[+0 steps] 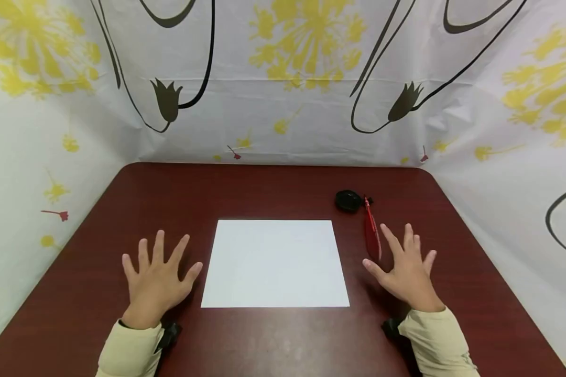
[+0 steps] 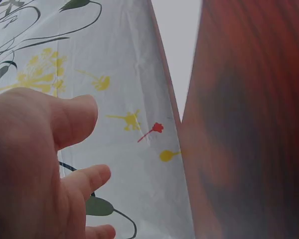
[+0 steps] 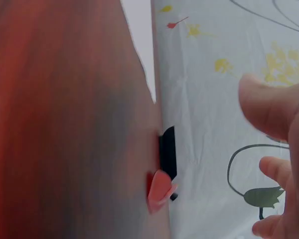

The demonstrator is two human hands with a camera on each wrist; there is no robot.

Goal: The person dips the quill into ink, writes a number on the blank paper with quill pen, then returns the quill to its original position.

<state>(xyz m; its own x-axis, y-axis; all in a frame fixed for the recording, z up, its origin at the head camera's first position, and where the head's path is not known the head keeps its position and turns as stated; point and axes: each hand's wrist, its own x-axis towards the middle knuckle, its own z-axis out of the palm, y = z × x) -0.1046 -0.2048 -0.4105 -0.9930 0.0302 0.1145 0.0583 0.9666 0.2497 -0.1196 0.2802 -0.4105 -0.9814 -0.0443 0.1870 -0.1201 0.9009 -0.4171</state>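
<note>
Both hands lie flat, fingers spread, holding nothing: left hand well left of the paper, right hand just beside the red pen near the worktop edge.

Rt hand at frame's right edge, fingers spread, holding nothing. Red pen and black round obj lie on dark red table; floral sheet behind.

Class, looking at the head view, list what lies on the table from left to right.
left hand → white sheet of paper → red pen → right hand
</note>
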